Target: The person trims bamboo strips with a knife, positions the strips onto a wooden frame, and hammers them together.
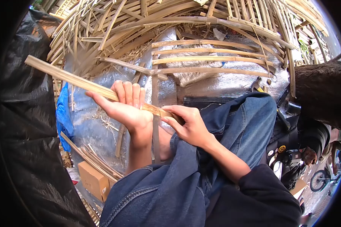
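Note:
A long split bamboo strip (68,77) runs slantwise from the upper left down to my lap. My left hand (127,108) is turned palm up, fingers curled over the strip around its middle. At the strip's lower end, near a brown patch, my right hand (187,123) is closed, thumb and fingers pressed around it. Part of that end is hidden by the right hand. Just beyond my hands lies a frame of several parallel bamboo slats (212,59), crossed by an upright slat. A hammer (257,84) with some yellow on it rests beyond my knee.
A silvery foil mat (94,132) covers the ground. Piled bamboo lattice (140,22) curves across the back. Left are black plastic sheeting (30,128), a blue tarp (64,111) and a cardboard box (93,179). Right are a thick log (318,87), a person's hand (310,156) and a bicycle (321,179).

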Motion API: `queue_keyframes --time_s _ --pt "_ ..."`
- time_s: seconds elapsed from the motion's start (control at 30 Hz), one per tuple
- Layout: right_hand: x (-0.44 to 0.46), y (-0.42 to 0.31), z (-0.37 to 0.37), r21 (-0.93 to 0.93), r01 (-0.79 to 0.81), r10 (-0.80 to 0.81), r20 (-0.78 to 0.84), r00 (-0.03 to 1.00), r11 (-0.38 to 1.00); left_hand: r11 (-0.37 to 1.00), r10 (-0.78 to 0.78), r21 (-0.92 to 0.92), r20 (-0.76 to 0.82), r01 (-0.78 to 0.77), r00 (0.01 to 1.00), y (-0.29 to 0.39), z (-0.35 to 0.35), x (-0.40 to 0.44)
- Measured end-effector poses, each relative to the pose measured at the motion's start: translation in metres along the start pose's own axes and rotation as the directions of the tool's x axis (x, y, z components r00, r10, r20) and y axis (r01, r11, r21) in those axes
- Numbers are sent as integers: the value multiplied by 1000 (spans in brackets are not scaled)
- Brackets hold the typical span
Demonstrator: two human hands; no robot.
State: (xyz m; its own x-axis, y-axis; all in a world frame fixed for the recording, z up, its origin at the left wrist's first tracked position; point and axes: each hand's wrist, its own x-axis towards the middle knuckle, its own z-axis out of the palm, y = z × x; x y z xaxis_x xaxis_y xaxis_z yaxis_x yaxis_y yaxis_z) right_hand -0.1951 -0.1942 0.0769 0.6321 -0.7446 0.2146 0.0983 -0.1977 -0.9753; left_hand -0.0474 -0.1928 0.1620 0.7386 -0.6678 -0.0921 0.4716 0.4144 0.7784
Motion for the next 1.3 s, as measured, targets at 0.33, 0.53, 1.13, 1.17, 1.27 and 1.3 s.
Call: queue_keyframes --time_s 0.33,0.53,1.13,1.17,1.27,1.3 --pt "-11 20 14 -178 100 -120 -106 987 979 998 -14 67 -90 20 996 -16 -15 11" --pt "1 9 -16 -279 115 -131 -42 990 953 981 64 173 143 -88 988 -6 -29 15" --pt "-39 -55 -251 -769 37 -454 -337 824 638 149 -795 914 338 -378 503 -16 -18 -21" --pt "-57 -35 -276 -605 -169 -367 -655 660 778 175 -757 927 343 -333 556 -23 -18 -27" --pt "-132 49 -358 -381 -892 40 -915 402 242 176 -766 984 134 6 628 -35 -9 -48" --pt "-141 66 -369 -306 -937 244 -908 341 169 184 -758 983 132 15 638 -41 -11 -48"
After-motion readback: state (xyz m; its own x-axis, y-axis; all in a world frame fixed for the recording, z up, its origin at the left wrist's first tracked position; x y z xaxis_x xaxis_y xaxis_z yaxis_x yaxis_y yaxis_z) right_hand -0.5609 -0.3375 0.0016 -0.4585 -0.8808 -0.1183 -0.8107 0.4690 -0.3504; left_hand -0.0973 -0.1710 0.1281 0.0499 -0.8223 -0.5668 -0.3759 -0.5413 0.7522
